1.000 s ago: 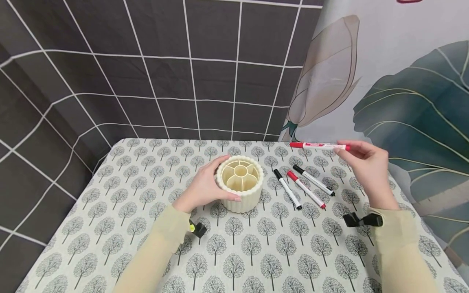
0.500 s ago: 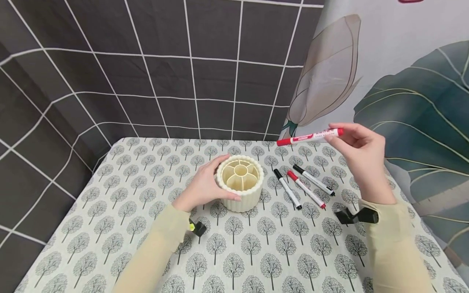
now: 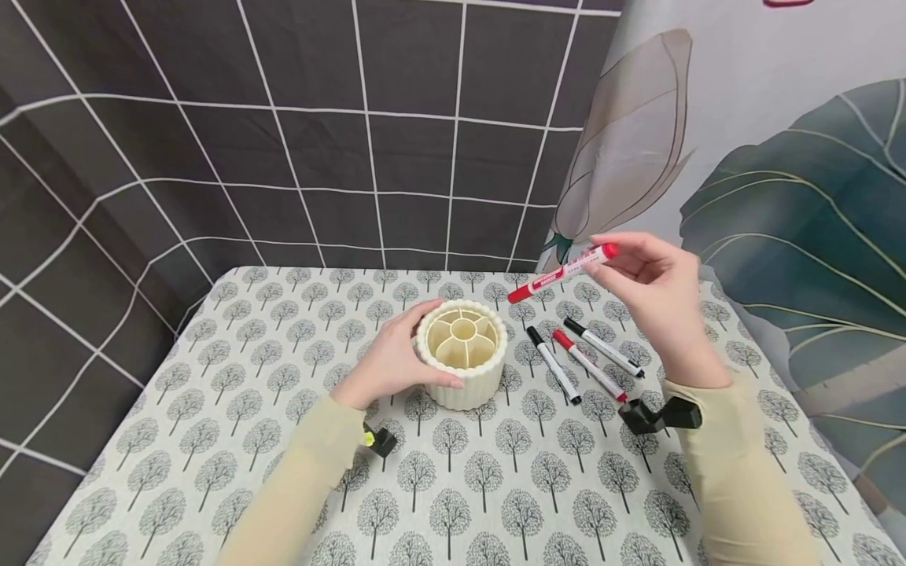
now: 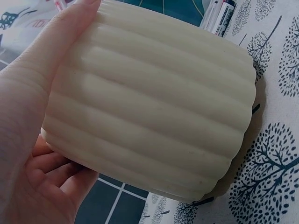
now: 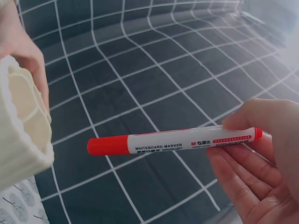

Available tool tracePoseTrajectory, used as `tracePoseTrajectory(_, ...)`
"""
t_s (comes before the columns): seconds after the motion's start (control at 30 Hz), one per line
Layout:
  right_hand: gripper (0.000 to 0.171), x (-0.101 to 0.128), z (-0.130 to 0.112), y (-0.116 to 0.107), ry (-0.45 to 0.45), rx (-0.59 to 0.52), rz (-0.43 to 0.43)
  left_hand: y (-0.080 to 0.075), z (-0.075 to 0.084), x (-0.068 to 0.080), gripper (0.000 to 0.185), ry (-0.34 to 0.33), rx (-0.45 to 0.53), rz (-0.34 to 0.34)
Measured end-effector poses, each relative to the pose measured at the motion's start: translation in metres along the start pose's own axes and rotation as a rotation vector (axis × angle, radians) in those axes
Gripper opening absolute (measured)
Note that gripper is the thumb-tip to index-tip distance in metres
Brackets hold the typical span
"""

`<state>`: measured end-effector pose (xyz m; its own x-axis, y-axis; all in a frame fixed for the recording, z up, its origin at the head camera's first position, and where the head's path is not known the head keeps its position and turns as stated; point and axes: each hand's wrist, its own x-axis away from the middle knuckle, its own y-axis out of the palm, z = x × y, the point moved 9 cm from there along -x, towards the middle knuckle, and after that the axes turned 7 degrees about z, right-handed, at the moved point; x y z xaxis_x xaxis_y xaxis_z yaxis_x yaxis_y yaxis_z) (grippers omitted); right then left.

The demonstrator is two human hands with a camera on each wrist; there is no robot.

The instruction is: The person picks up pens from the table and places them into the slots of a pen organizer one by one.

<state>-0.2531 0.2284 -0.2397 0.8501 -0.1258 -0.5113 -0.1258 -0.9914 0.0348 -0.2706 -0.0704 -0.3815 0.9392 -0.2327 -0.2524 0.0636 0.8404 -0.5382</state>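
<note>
A cream ribbed pen holder (image 3: 470, 387), round with several compartments about a central tube, stands upright on the table. My left hand (image 3: 389, 358) grips it from the left, thumb along the near side and fingers round the far side. Between thumb and fingertips my right hand (image 3: 654, 295) pinches a red whiteboard marker (image 5: 173, 141) near its tail end. The marker is held in the air, slanting down to the left, its red cap right of and above the holder's rim. No pens show in the holder's compartments.
Right of the holder lie a black-capped marker (image 3: 554, 365), a red-capped marker (image 3: 589, 365) and another black-capped marker (image 3: 604, 347), side by side. A tree-print cloth (image 3: 248, 472) covers the table. Dark grid fabric (image 3: 304, 141) hangs behind it, beside a floral curtain (image 3: 743, 118).
My right hand has lifted and moved left with the red marker, tilting its cap end down towards the holder. The left hand and the holder have stayed put.
</note>
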Motion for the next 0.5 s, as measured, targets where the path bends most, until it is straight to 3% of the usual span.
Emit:
tracePoseTrajectory(0.27,0.03,0.005,0.006,0.022,0.018,0.008,-0.075,-0.001,0.002,0.0,0.129,0.009,0.009,-0.006)
tracePoseTrajectory(0.5,0.029,0.01,0.02,0.038,0.031,0.078,-0.147,-0.001,0.002,0.0,0.129,0.01,0.004,-0.007)
